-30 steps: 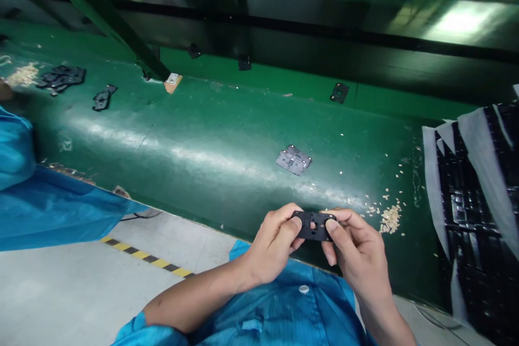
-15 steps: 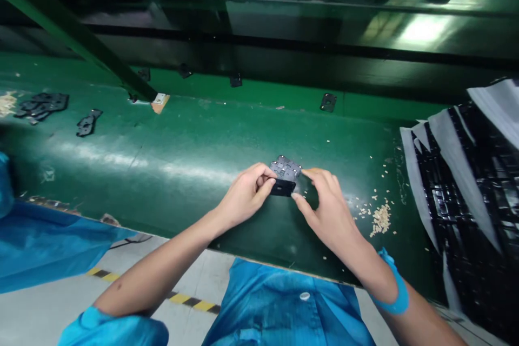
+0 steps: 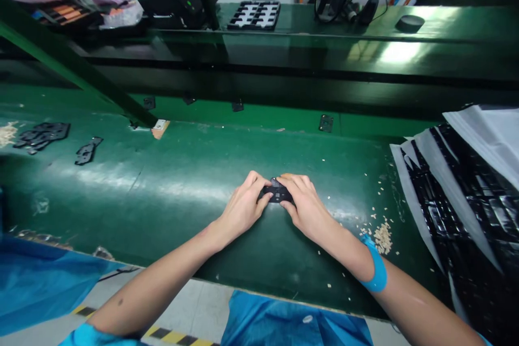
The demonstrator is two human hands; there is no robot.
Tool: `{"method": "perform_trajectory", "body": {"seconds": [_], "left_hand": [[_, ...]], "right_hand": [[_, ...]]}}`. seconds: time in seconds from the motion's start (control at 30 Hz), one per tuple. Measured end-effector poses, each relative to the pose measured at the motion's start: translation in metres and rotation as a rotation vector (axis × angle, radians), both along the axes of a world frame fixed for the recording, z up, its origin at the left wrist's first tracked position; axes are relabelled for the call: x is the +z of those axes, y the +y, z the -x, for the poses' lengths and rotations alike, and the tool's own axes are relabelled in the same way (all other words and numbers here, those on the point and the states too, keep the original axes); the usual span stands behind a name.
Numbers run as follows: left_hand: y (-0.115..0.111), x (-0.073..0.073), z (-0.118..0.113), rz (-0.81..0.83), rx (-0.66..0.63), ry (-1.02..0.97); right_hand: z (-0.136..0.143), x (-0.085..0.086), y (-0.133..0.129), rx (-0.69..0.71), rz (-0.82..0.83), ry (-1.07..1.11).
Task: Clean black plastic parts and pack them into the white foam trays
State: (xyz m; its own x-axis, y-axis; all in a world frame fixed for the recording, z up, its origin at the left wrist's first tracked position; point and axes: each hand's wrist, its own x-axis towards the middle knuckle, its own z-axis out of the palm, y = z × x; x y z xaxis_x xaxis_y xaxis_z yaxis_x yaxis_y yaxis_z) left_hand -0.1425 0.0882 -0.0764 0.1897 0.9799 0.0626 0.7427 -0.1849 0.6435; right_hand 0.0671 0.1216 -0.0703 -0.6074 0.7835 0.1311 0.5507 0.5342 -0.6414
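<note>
Between my two hands is a small black plastic part [image 3: 278,193], low over the green bench [image 3: 194,157] near its front. My left hand [image 3: 245,200] pinches its left end with thumb and fingers. At the other end, my right hand [image 3: 305,203] grips it, the fingers curled over the top and the thumb at the near edge. Fingertips cover both ends of the part. Off to the right of my right wrist lies a heap of tiny beige pieces [image 3: 383,238], some scattered loose around it.
Black film packs with white strips [image 3: 458,200] lie at the right. Dark plastic parts [image 3: 44,135] sit at far left, near a slanted green post [image 3: 101,94]. Small black parts [image 3: 325,123] line the back. On the raised shelf stand a slotted tray [image 3: 255,15] and a black disc [image 3: 409,24].
My right hand has moved left and closed on the part, which was tilted up in my left hand and now appears flatter. The camera view has tipped upward.
</note>
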Motion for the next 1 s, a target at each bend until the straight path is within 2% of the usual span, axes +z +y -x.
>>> {"method": "perform_trajectory", "body": {"seconds": [0.23,0.4,0.53,0.6,0.67,0.77,0.83,0.9,1.0], "left_hand": [[-0.005,0.008,0.002,0.042,-0.04,0.057],[-0.008,0.005,-0.001,0.041,-0.081,0.19],[-0.009,0.008,0.003,0.025,-0.086,0.206],[0.001,0.014,0.007,-0.003,-0.068,0.183],[0.023,0.021,0.009,-0.035,-0.054,0.172],[0.081,0.031,-0.011,-0.032,-0.071,0.188],[0.129,0.034,-0.042,-0.009,-0.073,0.202],[0.175,0.035,-0.082,-0.015,-0.052,0.212],[0.229,0.034,-0.143,0.004,-0.005,0.233]], "right_hand": [[-0.008,-0.002,-0.014,-0.065,-0.031,-0.133],[-0.006,-0.002,-0.014,-0.073,-0.032,-0.206],[-0.004,0.006,-0.015,-0.076,0.002,-0.199],[-0.008,0.013,-0.017,-0.102,0.02,-0.18],[-0.015,0.019,-0.021,-0.145,0.036,-0.14],[-0.031,0.024,-0.03,-0.201,0.058,-0.028],[-0.042,0.025,-0.035,-0.24,0.067,0.048],[-0.054,0.024,-0.037,-0.281,0.062,0.101],[-0.068,0.021,-0.037,-0.323,0.009,0.165]]}}
